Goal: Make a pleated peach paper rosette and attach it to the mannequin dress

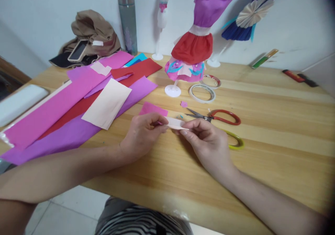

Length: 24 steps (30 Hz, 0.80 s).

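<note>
My left hand (142, 132) and my right hand (206, 141) meet over the wooden table (274, 134), both pinching a small pale pink paper strip (176, 123) between thumb and fingers. A small magenta paper piece (151, 108) lies just behind my left hand. Scissors (214, 116) with one red and one yellow handle lie right behind my right hand, blades pointing left.
Long sheets of pink, purple, red and cream crepe paper (75, 106) cover the table's left. A doll stand with a paper dress (192, 50) stands at the back centre, with two tape rolls (202, 92) beside it. A metal bottle (127, 19), a brown bag (91, 32) and a phone (77, 50) sit at the back left.
</note>
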Each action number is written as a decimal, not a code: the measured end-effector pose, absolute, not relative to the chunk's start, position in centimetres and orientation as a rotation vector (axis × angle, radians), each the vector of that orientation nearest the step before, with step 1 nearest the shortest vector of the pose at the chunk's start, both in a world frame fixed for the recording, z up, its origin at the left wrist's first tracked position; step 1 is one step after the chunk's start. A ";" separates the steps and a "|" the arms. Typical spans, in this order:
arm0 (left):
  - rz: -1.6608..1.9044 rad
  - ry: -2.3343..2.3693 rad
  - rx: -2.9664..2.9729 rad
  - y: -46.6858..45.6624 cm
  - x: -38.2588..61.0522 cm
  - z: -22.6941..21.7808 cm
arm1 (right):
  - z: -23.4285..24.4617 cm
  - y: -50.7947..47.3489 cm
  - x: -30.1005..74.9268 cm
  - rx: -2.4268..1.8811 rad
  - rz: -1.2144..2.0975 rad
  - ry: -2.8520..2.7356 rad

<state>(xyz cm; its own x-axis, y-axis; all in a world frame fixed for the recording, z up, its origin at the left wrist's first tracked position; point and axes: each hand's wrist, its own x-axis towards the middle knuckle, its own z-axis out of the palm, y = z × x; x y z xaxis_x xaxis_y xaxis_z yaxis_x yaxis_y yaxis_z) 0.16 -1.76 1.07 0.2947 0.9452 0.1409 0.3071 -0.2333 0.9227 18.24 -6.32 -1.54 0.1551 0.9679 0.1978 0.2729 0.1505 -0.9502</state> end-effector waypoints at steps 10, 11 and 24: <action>0.983 1.016 1.672 -1.8 -0.2 1.1 | -0.8 -6.7 18.1 -1.168 0.668 -1.369; 0.980 1.007 1.676 -1.9 -0.3 1.1 | -0.8 -6.7 18.1 -1.159 0.662 -1.380; 0.959 0.980 1.784 -1.8 -0.2 1.2 | -0.6 -7.0 18.3 -1.256 0.645 -1.476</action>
<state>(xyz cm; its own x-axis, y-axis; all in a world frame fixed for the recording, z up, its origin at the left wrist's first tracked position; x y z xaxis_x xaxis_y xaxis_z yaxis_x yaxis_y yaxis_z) -0.22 -1.80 1.22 0.3954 0.8939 0.2110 0.2307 -0.3190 0.9192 18.26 -6.97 -0.60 0.0954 0.9276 0.3611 0.3651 0.3048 -0.8796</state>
